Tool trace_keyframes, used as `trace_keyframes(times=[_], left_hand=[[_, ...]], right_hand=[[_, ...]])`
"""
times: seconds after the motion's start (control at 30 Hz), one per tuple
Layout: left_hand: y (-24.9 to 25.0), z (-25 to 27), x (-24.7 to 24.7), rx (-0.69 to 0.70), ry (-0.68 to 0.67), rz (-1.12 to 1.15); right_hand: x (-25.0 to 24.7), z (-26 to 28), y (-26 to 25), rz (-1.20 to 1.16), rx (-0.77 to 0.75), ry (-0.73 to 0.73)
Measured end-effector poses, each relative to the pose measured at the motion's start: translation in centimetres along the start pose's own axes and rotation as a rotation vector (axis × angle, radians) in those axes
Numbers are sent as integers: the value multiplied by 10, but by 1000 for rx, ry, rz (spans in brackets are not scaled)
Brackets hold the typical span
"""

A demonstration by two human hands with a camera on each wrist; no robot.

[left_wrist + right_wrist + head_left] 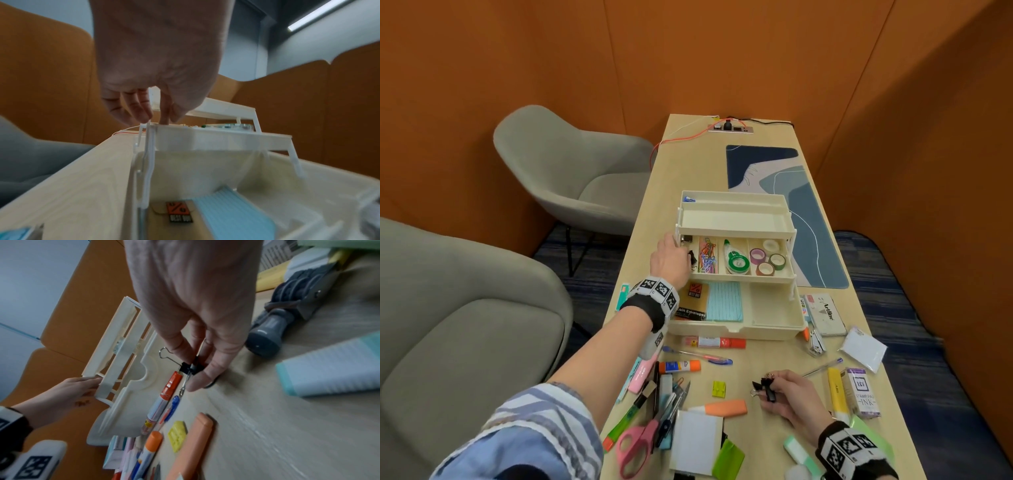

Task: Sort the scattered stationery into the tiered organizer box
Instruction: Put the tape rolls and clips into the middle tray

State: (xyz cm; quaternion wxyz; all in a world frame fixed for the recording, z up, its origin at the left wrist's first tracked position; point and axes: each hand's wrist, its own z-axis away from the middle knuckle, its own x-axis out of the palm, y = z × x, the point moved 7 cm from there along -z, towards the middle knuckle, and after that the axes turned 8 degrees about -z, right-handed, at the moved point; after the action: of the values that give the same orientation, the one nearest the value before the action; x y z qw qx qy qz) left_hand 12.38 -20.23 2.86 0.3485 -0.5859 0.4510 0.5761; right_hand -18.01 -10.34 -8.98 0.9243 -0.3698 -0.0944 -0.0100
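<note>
The cream tiered organizer [732, 219] stands open in mid-table. Its middle tier holds coloured paper clips [707, 257], a green correction tape [737, 260] and washi tape rolls [768, 258]. Coin envelopes [692, 303] and blue index cards [724, 301] lie in the base. My left hand [671, 260] reaches over the middle tier's left end, and its straight fingertips [144, 118] touch the rim of the organizer [205, 139]. A black binder clip [691, 257] sits in that end compartment beside them. Near the table's front right, my right hand [774, 387] pinches another black binder clip [191, 368].
Loose stationery covers the near table: glue sticks [714, 342], a blue pen [698, 356], an orange highlighter [726, 407], pink scissors [637, 445], a yellow piece [719, 389], a stamp ink box [861, 392] and an Artline pad [827, 313]. Grey chairs [571, 178] stand left.
</note>
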Motion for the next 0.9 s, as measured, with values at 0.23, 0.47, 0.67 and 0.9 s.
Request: trace_keyframes(times=[0.23,0.47,0.67,0.9], left_hand=[[-30,63,-24,-158,92,364],[-60,143,-2,-218,37,470],[-80,171,18,-248,1,504],[-69,162,15,-214,-14,546]], right_hand=[[77,21,-73,21,-113,-224],[197,-18,-153,119,-146,-281],[226,-59,-164,170,-114,-95],[241,-67,-169,395,-172,-137]])
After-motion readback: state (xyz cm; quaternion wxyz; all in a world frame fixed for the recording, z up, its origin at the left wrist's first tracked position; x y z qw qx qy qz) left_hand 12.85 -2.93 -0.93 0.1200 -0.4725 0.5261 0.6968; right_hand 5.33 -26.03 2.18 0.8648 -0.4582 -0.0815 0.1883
